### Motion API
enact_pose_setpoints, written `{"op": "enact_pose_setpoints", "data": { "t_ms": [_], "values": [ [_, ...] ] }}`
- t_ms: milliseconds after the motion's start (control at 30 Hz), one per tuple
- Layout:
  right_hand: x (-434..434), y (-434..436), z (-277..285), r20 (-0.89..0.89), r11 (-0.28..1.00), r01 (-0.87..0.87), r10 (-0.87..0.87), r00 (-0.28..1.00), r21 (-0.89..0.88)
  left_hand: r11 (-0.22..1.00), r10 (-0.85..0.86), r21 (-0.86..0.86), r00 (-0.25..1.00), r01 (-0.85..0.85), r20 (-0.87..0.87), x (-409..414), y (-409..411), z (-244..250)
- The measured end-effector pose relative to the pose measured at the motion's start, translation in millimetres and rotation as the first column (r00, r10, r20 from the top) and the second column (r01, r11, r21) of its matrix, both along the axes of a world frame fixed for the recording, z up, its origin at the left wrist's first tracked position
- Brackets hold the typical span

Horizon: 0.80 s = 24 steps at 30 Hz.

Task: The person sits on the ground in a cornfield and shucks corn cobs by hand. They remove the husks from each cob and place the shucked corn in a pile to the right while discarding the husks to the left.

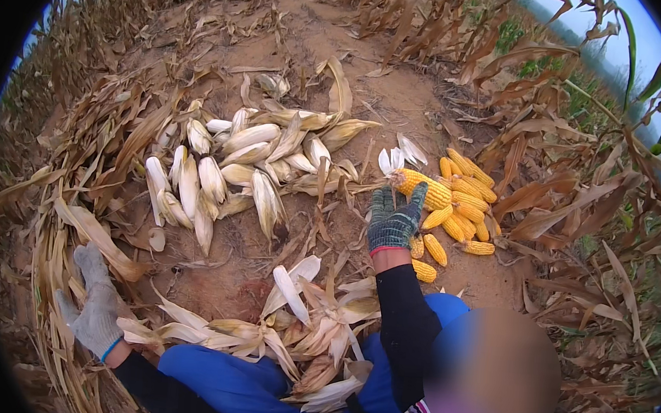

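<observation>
My right hand (394,220), in a dark green knit glove with a red cuff, has a husked yellow corn cob (423,189) at its fingertips, beside a pile of husked cobs (468,201). Whether the fingers grip that cob cannot be told. My left hand (93,304), in a light grey knit glove with a blue cuff, is spread over dry leaves at the left, with nothing in it. A heap of corn ears in pale husks (251,145) lies on the soil ahead. Loose stripped husks (304,321) lie between and over my blue-trousered legs.
Dry corn stalks and leaves (569,208) crowd the right side. More flattened stalks (55,266) curve along the left. Reddish soil (322,19) stretches ahead between standing dry corn. A blurred round area covers the lower right of the view.
</observation>
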State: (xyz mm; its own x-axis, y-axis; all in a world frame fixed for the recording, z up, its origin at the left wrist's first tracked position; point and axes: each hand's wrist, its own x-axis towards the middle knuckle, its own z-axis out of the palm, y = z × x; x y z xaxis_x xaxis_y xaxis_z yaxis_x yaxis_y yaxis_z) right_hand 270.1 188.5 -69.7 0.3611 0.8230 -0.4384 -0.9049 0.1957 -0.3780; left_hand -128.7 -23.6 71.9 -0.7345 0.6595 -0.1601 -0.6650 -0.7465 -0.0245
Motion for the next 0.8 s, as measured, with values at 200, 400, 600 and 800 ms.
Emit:
{"op": "enact_pose_setpoints", "data": {
  "t_ms": [200, 400, 600, 800],
  "values": [
    [-58.6, -16.3, -35.7, 0.19, 0.945, -0.277, 0.308, 0.932, -0.173, 0.96, -0.279, -0.074, 0.915, 0.269, -0.29, 10.2, 13.0, -21.2],
    [-124.0, -36.6, -104.4, 0.123, 0.738, -0.587, 0.651, 0.749, -0.333, 0.988, -0.15, -0.025, 0.945, 0.149, -0.289, 30.5, 13.9, -3.9],
    [-147.2, -38.9, -192.7, -0.011, 0.619, -0.703, 0.748, 0.664, -0.351, 0.984, -0.179, -0.024, 0.961, 0.178, -0.212, 56.3, 27.9, 2.7],
    [-161.2, -16.6, -269.6, 0.24, 0.51, -0.684, 0.857, 0.456, -0.522, 0.97, -0.241, -0.068, 0.948, 0.232, -0.21, 60.7, 34.2, -1.0]
  ]
}}
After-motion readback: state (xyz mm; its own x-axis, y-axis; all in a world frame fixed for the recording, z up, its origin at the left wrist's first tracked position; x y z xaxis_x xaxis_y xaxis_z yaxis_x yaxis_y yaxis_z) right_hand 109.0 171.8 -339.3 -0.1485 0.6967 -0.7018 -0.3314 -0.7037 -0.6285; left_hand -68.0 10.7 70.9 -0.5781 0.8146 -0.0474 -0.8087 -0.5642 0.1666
